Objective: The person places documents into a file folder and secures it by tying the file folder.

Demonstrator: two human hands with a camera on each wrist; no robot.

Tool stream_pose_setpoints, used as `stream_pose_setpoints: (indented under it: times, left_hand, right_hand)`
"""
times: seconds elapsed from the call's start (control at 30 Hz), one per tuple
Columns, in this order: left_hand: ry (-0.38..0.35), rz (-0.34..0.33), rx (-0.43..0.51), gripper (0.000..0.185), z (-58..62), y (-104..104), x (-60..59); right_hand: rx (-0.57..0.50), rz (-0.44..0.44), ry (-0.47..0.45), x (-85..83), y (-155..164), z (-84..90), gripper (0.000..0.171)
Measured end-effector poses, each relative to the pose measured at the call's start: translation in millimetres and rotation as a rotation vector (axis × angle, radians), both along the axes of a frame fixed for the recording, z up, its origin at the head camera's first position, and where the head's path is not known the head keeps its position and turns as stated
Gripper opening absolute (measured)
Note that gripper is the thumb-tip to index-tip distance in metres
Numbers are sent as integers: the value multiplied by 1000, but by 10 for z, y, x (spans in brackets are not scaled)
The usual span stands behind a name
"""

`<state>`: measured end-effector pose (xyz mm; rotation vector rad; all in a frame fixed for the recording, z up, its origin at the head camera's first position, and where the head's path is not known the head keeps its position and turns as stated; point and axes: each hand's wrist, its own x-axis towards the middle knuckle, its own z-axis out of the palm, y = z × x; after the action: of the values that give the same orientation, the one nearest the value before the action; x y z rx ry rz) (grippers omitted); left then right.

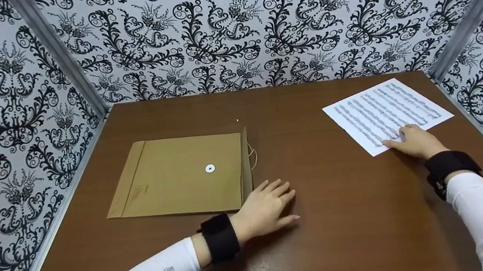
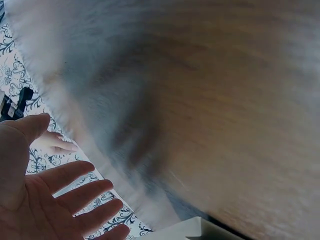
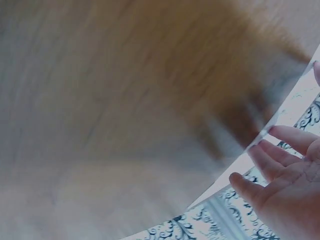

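Left hand (image 1: 263, 208) flat, empty, beside tan envelope (image 1: 182, 175), right hand (image 1: 412, 141) fingers flat on printed sheet (image 1: 386, 113)

Blurred brown table (image 3: 125, 100), right hand (image 3: 287, 195) with fingers (image 3: 267, 162) spread, touching a paper edge (image 3: 280, 115)

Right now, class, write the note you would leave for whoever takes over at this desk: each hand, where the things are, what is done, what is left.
Left hand: open, fingers straight, on the table beside the right edge of the string-tie envelope, holding nothing.
Right hand: open, fingertips resting on the near edge of the sheet of music, not lifting it.
Envelope lies flat, left of centre; sheet lies flat, far right, apart from it.
Done: nothing visible; the sheet is still outside the envelope.
Left: likely picking up the sheet and bringing it to the envelope.
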<state>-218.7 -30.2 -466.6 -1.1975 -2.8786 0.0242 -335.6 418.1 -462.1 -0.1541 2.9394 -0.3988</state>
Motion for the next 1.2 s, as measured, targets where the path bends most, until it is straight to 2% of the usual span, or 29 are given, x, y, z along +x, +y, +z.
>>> stream_pose_setpoints:
  times: [0.2,0.3,0.6,0.87,1.2]
  left_hand:
    - [-7,17,-1,64,11,-22,-14]
    - [2,20,1,64,12,-32,-18]
    - [-4,28,-1,66,41,-63,-61]
    - [-21,65,21,69,90,-42,-108]
    - [-32,91,28,73,130,-23,-151]
  right_hand:
    - [18,1,17,26,-70,32,60]
    - [20,-10,13,50,-109,48,55]
    - [77,10,-9,158,-253,100,63]
    - [104,13,-50,249,-429,136,70]
    - [67,42,-37,430,-668,158,55]
